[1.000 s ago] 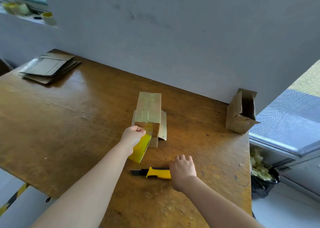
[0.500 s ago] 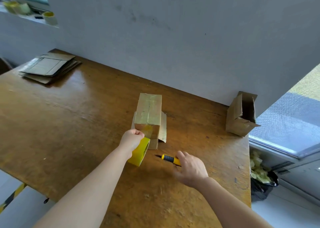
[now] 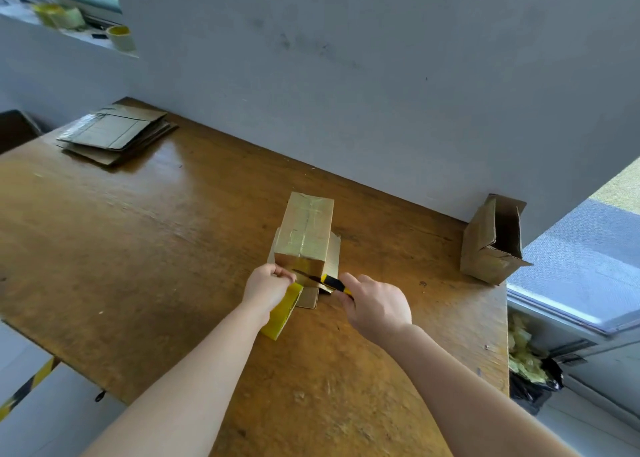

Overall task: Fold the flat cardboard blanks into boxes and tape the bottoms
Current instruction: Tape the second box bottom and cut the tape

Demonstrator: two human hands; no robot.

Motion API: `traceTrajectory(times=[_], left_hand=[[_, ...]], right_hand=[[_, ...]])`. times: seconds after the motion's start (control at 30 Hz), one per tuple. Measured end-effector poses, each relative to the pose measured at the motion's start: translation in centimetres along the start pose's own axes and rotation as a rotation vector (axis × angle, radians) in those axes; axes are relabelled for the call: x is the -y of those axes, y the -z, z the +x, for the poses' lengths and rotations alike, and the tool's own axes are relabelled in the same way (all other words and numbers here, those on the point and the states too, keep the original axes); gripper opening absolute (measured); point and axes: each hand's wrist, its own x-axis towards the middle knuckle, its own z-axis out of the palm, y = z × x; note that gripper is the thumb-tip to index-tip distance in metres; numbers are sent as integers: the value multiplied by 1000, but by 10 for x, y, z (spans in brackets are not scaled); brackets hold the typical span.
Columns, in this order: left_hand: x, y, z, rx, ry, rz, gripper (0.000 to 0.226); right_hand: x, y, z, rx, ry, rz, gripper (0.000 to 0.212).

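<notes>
A folded cardboard box (image 3: 304,234) stands bottom-up in the middle of the wooden table (image 3: 138,248), with clear tape along its top seam. My left hand (image 3: 268,283) grips a yellow tape roll (image 3: 282,312) at the box's near left corner, the tape stretched to the box. My right hand (image 3: 375,306) holds a yellow and black utility knife (image 3: 330,281), its blade reaching the tape between roll and box. A stack of flat cardboard blanks (image 3: 116,132) lies at the far left corner.
A finished open box (image 3: 491,241) lies on its side at the table's far right, against the grey wall. Tape rolls (image 3: 119,37) sit on a ledge at upper left. A black bag of scraps (image 3: 530,370) is on the floor, right.
My right hand picked the knife up from the table and brought its blade to the tape by the box. My left hand kept holding the roll.
</notes>
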Motion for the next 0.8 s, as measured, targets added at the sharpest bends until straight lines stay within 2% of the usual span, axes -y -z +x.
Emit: traceTrajectory(times=[0.07, 0.27, 0.5, 0.57, 0.67, 0.73, 0.8], left_hand=[[2, 1, -1, -7, 3, 9, 2], [6, 2, -2, -24, 10, 22, 5], [6, 1, -5, -16, -21, 162, 10], [5, 2, -6, -16, -29, 211, 12], [4, 3, -9, 5, -37, 217, 14], [3, 4, -11, 19, -52, 237, 13], [4, 6, -12, 5, -60, 237, 14]], right_hand=[[9, 6, 6, 30, -10, -31, 34], [20, 18, 10, 70, -10, -138, 31], [33, 26, 15, 136, 9, -321, 17], [39, 29, 19, 160, 2, -358, 20], [42, 26, 20, 305, -22, -468, 24], [33, 15, 13, 384, -69, -442, 24], [19, 4, 5, 373, -115, -347, 22]])
